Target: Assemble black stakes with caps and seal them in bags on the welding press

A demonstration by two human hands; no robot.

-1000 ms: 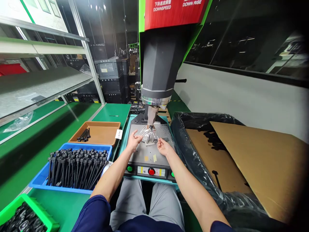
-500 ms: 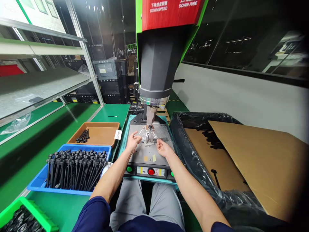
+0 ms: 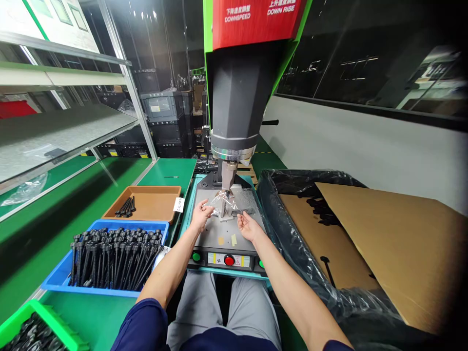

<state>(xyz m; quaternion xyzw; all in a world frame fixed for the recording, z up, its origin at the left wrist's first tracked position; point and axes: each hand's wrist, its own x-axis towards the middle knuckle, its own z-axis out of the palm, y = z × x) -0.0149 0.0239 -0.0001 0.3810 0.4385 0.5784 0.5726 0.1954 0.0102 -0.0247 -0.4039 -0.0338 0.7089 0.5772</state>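
My left hand (image 3: 202,215) is beside the metal fixture (image 3: 224,210) on the press plate, fingers loosely bent and apart, with nothing visible in them. On the fixture's other side, my right hand (image 3: 249,226) has its palm partly turned up. Its fingers are curled but look apart, close to a dark bar (image 3: 244,211). Between the hands, a clear plastic film (image 3: 220,197) spreads around the fixture's top. A small black part (image 3: 228,193) shows there, right below the metal press tip (image 3: 228,176); whether they touch cannot be made out.
A blue bin (image 3: 106,291) of black ribbed stems and a brown tray (image 3: 157,204) stand left. Nearest me is a green bin (image 3: 60,321). The press base has a red button (image 3: 229,261) and green buttons (image 3: 196,257). Right lies a plastic-lined box (image 3: 285,243) with cardboard (image 3: 395,243).
The fingers of both hands have loosened slightly beside the fixture. The hands stay in nearly the same place, and the view has shifted a little.
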